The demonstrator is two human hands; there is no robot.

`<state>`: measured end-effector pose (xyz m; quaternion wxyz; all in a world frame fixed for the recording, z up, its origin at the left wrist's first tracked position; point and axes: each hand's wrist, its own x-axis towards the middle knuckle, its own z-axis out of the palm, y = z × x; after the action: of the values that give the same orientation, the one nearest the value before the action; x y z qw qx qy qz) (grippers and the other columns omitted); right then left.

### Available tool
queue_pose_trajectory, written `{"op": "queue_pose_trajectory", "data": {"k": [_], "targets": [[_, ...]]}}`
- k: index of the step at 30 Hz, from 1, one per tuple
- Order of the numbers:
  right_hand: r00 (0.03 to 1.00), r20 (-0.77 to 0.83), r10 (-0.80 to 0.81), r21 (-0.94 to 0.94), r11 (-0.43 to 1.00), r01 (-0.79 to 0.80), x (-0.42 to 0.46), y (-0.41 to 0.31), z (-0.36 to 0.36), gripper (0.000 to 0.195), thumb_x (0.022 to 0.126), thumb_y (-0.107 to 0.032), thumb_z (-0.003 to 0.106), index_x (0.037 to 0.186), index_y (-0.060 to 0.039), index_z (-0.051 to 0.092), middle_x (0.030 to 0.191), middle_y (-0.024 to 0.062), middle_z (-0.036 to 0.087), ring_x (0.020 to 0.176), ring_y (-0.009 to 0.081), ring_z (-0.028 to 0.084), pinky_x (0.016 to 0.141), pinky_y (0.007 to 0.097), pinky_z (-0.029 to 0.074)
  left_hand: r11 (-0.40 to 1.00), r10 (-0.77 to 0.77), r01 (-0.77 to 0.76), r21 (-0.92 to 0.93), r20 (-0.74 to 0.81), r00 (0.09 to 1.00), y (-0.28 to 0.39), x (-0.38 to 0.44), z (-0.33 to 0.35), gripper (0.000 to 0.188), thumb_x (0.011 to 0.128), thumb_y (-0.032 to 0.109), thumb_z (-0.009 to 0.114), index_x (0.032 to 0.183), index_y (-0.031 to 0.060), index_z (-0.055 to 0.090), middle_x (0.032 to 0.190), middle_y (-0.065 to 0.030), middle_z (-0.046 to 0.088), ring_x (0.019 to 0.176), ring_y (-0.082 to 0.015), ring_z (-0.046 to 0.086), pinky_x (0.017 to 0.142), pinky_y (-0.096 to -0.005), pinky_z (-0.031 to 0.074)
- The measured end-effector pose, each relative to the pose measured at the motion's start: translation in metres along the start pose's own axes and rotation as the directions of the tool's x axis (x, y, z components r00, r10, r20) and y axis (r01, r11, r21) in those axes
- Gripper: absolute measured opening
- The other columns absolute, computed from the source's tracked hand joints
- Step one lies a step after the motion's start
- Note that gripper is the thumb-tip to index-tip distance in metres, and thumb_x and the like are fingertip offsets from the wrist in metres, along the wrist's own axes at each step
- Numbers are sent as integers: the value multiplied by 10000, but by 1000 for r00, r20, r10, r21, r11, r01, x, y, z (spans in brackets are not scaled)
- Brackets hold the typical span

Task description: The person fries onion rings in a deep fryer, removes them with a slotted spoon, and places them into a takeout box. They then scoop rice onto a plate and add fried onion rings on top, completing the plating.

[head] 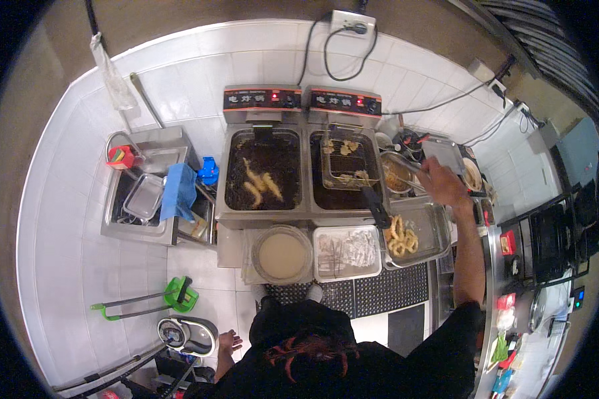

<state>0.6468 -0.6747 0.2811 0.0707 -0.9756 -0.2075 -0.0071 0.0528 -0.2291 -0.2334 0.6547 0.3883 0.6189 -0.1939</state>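
Observation:
My right hand (445, 184) is closed on metal tongs (404, 162), above the pans right of the fryers. My left hand (230, 341) hangs low beside me, fingers apart, holding nothing. Several long battered pieces (262, 183) float in the dark oil of the left deep fryer (221, 199). A wire fry basket (350, 167) with fried pieces (349, 146) sits over the right fryer, its black handle (375, 207) towards me. Fried rings (402, 238) lie in a metal tray (432, 257). Nearer me stand a bowl of pale batter (284, 252) and a white tray of flour (360, 247).
At left is a steel sink (169, 229) with a blue cloth (179, 192) over its edge. A mop bucket (199, 336) and a green dustpan (184, 294) stand on the floor. A bowl with food (397, 172) is behind the tray. A long counter (494, 279) runs along the right.

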Motion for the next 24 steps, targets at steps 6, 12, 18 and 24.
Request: {"op": "queue_pose_trajectory", "data": {"k": [6,12,18,24], "targets": [[785,508,-356,35,919,394,119,-173,60,299,990,-348,532,1132,-91,584,892,210,696,850,423,682,737,518,533,988,26,-25,-154,7,1000,-7,8,4,398,990,314,556,1249,12,556,1024,-182,656,831,-322,690,715,-521,585],[682,649,-339,-13,890,455,158,-245,207,345,852,-251,606,1013,43,688,1004,259,726,944,417,717,797,525,575,979,32,-39,-200,-38,999,10,1,-8,377,975,276,554,1230,-2,555,977,-163,645,794,-297,686,691,-503,584],[779,495,-384,-33,888,459,160,-248,187,338,855,-237,607,989,58,705,1000,281,716,961,425,710,824,520,566,976,-40,19,-216,-95,995,-11,11,-22,384,987,290,547,1215,-18,551,968,-173,637,770,-310,681,699,-516,587],[893,312,-324,84,946,314,156,-150,87,362,927,-325,618,942,24,713,855,252,698,784,404,692,739,506,552,991,-21,3,-135,-129,991,15,-32,-5,354,1023,332,511,1218,39,545,935,-152,629,763,-306,673,719,-533,575]]}}
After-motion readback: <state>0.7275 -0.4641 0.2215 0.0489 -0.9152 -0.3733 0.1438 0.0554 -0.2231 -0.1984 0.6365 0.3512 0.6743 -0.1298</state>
